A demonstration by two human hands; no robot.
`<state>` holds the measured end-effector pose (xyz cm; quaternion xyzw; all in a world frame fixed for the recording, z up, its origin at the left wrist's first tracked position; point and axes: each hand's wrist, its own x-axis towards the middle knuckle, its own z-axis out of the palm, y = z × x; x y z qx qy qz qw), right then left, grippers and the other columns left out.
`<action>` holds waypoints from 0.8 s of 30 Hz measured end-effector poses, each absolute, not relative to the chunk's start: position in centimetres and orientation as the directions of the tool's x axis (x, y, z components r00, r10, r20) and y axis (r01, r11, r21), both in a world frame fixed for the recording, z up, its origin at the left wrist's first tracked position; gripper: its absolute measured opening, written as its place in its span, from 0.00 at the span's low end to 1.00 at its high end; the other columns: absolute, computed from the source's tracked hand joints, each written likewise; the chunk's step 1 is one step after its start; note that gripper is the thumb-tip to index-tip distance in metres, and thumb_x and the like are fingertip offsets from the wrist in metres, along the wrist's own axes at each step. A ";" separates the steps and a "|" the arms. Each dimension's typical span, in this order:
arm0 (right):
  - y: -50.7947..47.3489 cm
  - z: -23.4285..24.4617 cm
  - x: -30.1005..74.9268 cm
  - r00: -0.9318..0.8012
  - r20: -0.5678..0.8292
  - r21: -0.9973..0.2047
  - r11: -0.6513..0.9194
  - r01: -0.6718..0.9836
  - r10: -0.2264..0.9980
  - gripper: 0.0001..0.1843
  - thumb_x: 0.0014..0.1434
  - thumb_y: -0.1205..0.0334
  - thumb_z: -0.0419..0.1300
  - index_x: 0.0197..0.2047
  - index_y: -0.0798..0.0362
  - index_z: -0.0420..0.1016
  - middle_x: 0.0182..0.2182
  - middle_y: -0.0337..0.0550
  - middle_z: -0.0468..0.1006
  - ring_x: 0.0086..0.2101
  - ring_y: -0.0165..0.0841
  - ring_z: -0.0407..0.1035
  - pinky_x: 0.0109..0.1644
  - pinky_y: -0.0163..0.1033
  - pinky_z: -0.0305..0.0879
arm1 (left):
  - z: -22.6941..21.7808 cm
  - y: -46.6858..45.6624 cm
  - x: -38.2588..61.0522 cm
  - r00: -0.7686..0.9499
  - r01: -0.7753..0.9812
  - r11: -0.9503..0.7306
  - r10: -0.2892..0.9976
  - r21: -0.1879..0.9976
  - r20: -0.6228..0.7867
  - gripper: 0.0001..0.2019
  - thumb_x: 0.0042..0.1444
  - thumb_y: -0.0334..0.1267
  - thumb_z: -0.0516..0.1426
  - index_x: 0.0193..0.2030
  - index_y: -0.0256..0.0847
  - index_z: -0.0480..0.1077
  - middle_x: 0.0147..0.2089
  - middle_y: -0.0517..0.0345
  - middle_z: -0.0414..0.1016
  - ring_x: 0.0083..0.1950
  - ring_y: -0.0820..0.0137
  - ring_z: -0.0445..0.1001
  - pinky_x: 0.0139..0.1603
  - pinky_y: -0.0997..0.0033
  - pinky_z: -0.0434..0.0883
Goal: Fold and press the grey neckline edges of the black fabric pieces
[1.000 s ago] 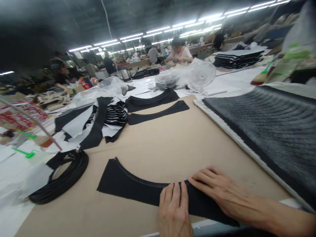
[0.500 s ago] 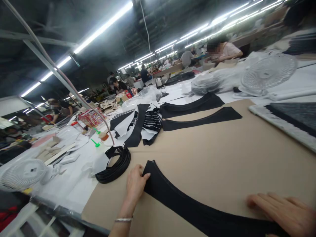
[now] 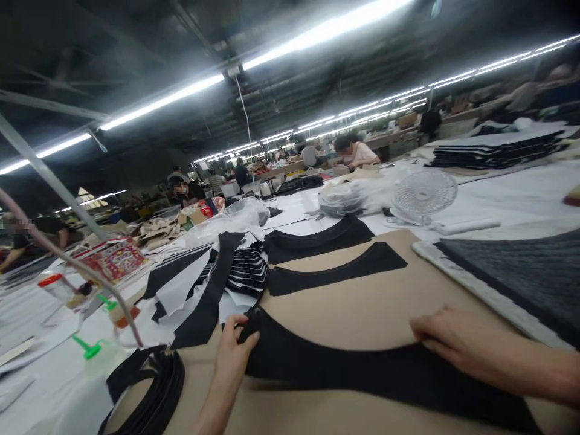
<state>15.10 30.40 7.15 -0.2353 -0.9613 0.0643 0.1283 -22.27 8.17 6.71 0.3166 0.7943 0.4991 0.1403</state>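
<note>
A curved black fabric piece (image 3: 335,367) lies in front of me across the brown board (image 3: 326,320). Its left end is pinched between the thumb and fingers of my left hand (image 3: 232,350), and that end looks slightly raised. At the piece's upper edge, toward the right, my right hand (image 3: 457,335) has its fingers curled down onto the fabric, a little blurred. Two similar curved black pieces, a nearer one (image 3: 339,269) and a farther one (image 3: 317,240), lie beyond. A fanned pile of black and white pieces (image 3: 247,266) sits at their left.
A coil of black strip (image 3: 170,386) lies at the lower left, near green-tipped bottles (image 3: 93,350). A clear fan (image 3: 423,192) lies beyond the board. Grey fabric on a white slab (image 3: 512,266) is at the right. Other people work far back.
My view has turned to the right. My right hand has moved from over the piece's right end to its upper edge, fingers now curled. My left hand still holds the left end.
</note>
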 end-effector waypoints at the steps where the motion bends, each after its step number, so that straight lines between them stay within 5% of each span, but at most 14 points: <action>1: 32.4 8.7 13.9 -0.866 0.111 -0.083 0.873 0.480 0.487 0.10 0.60 0.63 0.51 0.29 0.47 0.71 0.23 0.41 0.73 0.27 0.39 0.70 0.35 0.45 0.61 | 7.2 10.4 -22.7 -0.760 0.381 0.301 0.641 0.874 0.111 0.20 0.47 0.45 0.57 0.46 0.43 0.61 0.31 0.62 0.76 0.31 0.66 0.76 0.33 0.70 0.72; 3: 36.0 11.0 11.4 -0.849 0.059 0.058 0.847 0.529 0.526 0.12 0.62 0.66 0.48 0.30 0.50 0.70 0.26 0.42 0.75 0.30 0.39 0.71 0.40 0.46 0.59 | 8.0 14.6 -23.7 -0.759 0.437 0.318 0.633 0.841 0.155 0.24 0.49 0.39 0.58 0.54 0.42 0.60 0.34 0.60 0.77 0.35 0.66 0.77 0.38 0.69 0.72; 9: 43.3 11.9 5.2 -0.795 0.093 0.159 0.779 0.607 0.600 0.11 0.63 0.71 0.50 0.33 0.56 0.73 0.29 0.47 0.76 0.33 0.38 0.71 0.46 0.46 0.57 | 8.6 23.0 -24.9 -0.735 0.629 0.443 0.605 0.638 0.305 0.29 0.55 0.30 0.54 0.64 0.38 0.55 0.44 0.46 0.75 0.47 0.58 0.75 0.51 0.58 0.68; 14: 45.5 10.4 2.8 -0.786 0.150 0.191 0.762 0.618 0.600 0.10 0.65 0.58 0.58 0.41 0.56 0.73 0.39 0.42 0.74 0.42 0.37 0.68 0.53 0.51 0.60 | 6.9 24.4 -23.3 -0.634 0.773 0.482 0.623 0.413 0.458 0.25 0.56 0.26 0.49 0.62 0.32 0.60 0.60 0.33 0.62 0.62 0.50 0.62 0.60 0.48 0.60; 16: 45.5 9.8 2.4 -0.785 0.194 0.178 0.766 0.617 0.588 0.09 0.65 0.60 0.58 0.44 0.56 0.73 0.43 0.44 0.73 0.46 0.39 0.66 0.56 0.53 0.56 | 5.8 24.2 -22.3 -0.544 0.839 0.438 0.683 0.323 0.487 0.23 0.58 0.26 0.47 0.61 0.36 0.63 0.64 0.37 0.58 0.66 0.52 0.57 0.63 0.49 0.57; 20: 44.2 9.3 3.0 -0.779 0.266 0.121 0.782 0.611 0.568 0.12 0.62 0.72 0.53 0.47 0.58 0.73 0.46 0.53 0.71 0.49 0.43 0.62 0.57 0.53 0.52 | 3.6 23.7 -20.8 -0.351 0.936 0.292 0.829 0.198 0.435 0.17 0.61 0.31 0.50 0.55 0.44 0.70 0.55 0.51 0.70 0.56 0.63 0.67 0.57 0.63 0.65; 24: 40.6 10.3 7.3 -0.814 0.244 0.055 0.830 0.555 0.528 0.13 0.60 0.72 0.53 0.45 0.53 0.74 0.42 0.49 0.72 0.46 0.42 0.65 0.52 0.47 0.56 | 2.9 23.8 -20.6 -0.348 0.937 0.301 0.827 0.175 0.442 0.16 0.63 0.33 0.48 0.54 0.42 0.69 0.53 0.49 0.71 0.55 0.62 0.68 0.53 0.61 0.66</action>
